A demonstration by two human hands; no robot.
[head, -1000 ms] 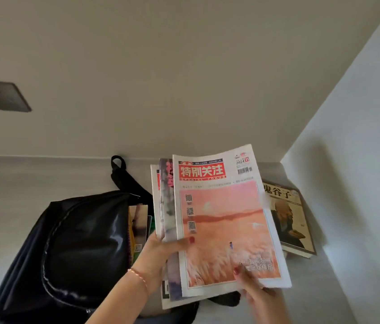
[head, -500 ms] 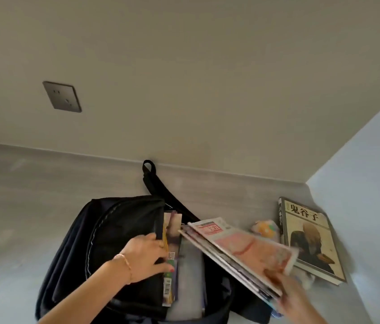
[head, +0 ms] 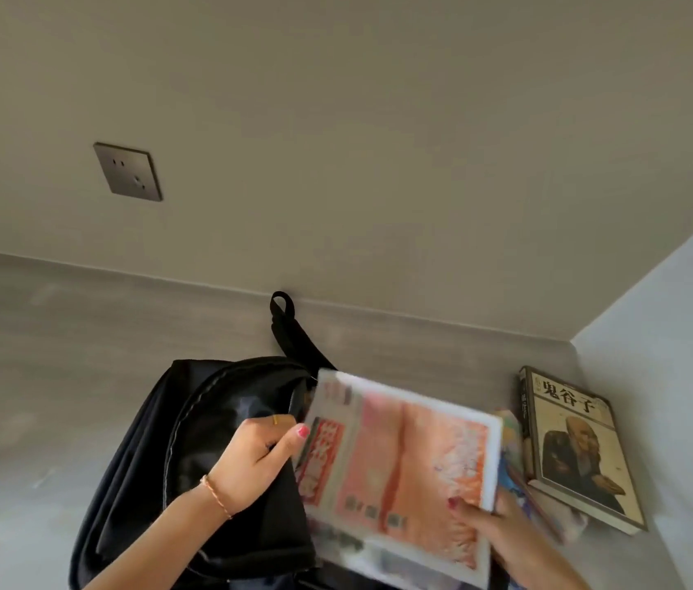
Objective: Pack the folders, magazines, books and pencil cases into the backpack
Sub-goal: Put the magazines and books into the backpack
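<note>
A black backpack (head: 191, 453) lies on the grey table (head: 59, 376), its main opening facing right. My left hand (head: 255, 457) grips the edge of that opening and pulls it wide. My right hand (head: 502, 525) holds a stack of magazines (head: 404, 462) by its lower right corner; the top one has a pink-orange cover with a red title band. The stack is turned sideways, blurred with motion, and sits over the backpack's mouth. A thick book (head: 578, 445) with a portrait on its cover lies flat at the right.
Between the magazines and the book, a colourful soft item (head: 512, 440) is partly hidden. The backpack strap (head: 289, 330) reaches to the back wall. A wall socket (head: 128, 171) is at upper left. A white side wall closes off the right.
The magazine stack has swung left and turned sideways over the backpack's opening. My left hand has let go of the stack and taken the backpack's edge.
</note>
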